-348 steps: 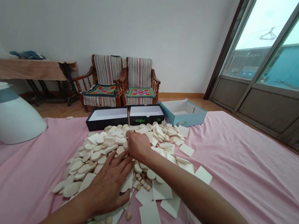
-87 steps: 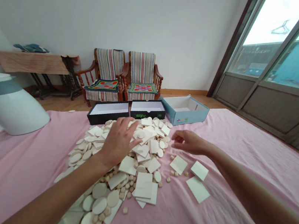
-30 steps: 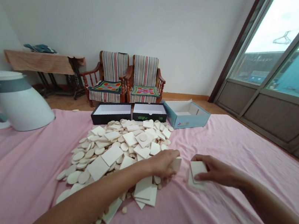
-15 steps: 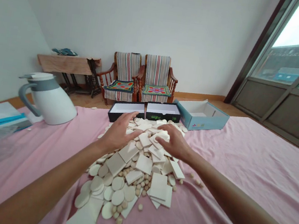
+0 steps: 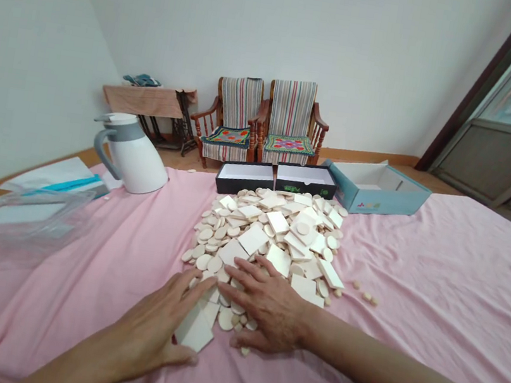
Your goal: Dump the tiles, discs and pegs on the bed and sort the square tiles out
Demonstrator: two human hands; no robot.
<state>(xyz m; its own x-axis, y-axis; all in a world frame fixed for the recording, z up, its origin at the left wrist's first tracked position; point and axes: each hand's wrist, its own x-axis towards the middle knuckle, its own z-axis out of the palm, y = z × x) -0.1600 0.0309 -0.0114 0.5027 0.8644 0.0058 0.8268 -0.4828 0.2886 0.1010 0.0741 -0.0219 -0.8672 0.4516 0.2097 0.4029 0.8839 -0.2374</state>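
Observation:
A heap of pale wooden pieces (image 5: 253,239), square tiles, round discs and small beads or cubes, lies on a pink cloth (image 5: 142,245). My left hand (image 5: 164,315) is at the heap's near left edge, fingers apart, beside a square tile (image 5: 195,330). Over the near part of the heap lies my right hand (image 5: 268,302), palm down with fingers spread, covering some discs and tiles. Neither hand is closed round a piece. Two black boxes with white insides, the left box (image 5: 245,178) and the right box (image 5: 305,181), stand behind the heap.
A light blue box (image 5: 382,197) stands at the back right. On the left are a white and grey jug (image 5: 138,161) and a clear plastic package (image 5: 31,215). A few small beads (image 5: 367,296) lie right of the heap. Two wooden chairs (image 5: 266,122) stand beyond.
Both hands have come back from above the far part of the heap to its near edge. The right hand has flattened onto the pieces. The view has shifted, so the scene sits further right.

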